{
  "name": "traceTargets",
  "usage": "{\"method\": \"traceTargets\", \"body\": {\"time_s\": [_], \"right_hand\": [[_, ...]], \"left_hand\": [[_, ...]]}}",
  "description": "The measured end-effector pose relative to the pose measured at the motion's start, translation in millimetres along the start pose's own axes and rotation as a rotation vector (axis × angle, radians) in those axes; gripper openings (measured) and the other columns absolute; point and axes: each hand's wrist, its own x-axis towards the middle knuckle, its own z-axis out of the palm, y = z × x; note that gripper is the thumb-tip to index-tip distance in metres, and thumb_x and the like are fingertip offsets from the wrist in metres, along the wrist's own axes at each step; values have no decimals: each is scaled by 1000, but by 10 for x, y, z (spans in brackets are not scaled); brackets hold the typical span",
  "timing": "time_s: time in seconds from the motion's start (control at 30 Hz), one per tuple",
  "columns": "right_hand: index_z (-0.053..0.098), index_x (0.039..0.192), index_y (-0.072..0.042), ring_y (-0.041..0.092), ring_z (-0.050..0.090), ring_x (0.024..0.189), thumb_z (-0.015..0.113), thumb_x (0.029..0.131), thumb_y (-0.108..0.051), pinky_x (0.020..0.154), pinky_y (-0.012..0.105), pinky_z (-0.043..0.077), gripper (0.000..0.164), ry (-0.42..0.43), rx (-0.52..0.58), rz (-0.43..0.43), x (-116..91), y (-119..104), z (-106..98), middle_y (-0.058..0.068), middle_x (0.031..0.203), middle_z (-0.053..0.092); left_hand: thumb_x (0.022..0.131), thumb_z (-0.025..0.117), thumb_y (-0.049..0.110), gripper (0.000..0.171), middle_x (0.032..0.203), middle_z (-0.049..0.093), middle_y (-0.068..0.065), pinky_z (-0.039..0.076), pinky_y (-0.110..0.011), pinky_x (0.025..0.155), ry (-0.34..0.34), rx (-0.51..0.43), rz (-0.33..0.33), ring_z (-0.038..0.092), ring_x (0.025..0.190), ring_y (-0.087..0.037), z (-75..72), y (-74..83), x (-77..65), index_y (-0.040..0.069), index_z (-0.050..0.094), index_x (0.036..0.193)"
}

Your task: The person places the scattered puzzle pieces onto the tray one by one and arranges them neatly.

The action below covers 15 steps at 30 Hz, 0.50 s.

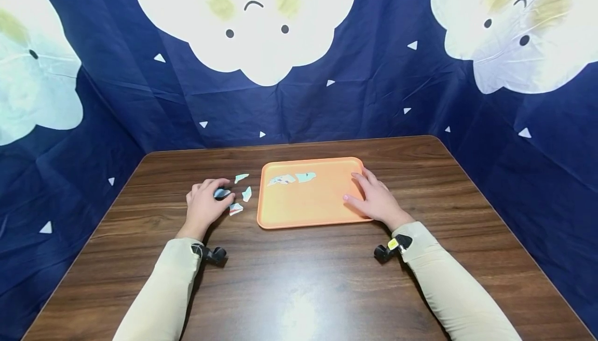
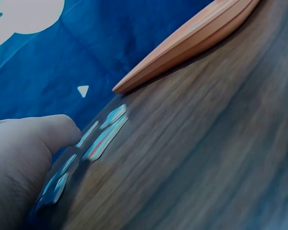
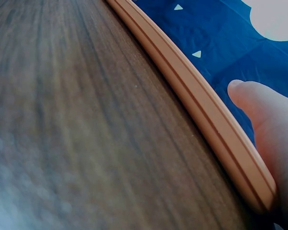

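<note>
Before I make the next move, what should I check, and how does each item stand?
1. Orange tray lying flat on the wooden table: ok.
2. Right hand at the tray's right end: ok.
3. Bare tray space right of the two printed fragments inside: ok.
4. All fragments in the tray: not ok; three loose fragments lie on the table, left of it.
5. Left hand gripping the blue fragment: cannot tell; the hand partly covers it.

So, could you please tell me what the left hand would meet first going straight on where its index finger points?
The left hand would probably meet the farthest piece outside the tray, though fingertip height is unclear.
</note>
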Motion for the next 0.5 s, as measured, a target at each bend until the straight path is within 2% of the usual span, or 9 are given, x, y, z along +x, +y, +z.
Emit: {"method": "traceTargets", "body": {"time_s": [0.23, 0.5], "right_hand": [[39, 155, -13, 50, 34, 141, 57, 92, -65, 112, 65, 28, 84, 4, 1, -5, -14, -28, -10, 23, 164, 20], [40, 155, -12, 51, 34, 141, 58, 92, -64, 112, 65, 28, 84, 19, -5, -11, -7, -19, 6, 23, 164, 21]], "left_hand": [[90, 70, 39, 51, 139, 54, -16, 23, -65, 98, -16, 28, -36, 40, 119, -45, -74, -162, -49, 18, 60, 135], [90, 69, 38, 51, 138, 54, -20, 25, -66, 95, -24, 63, -42, 41, 119, -47, -132, -223, -90, 16, 59, 136]]}}
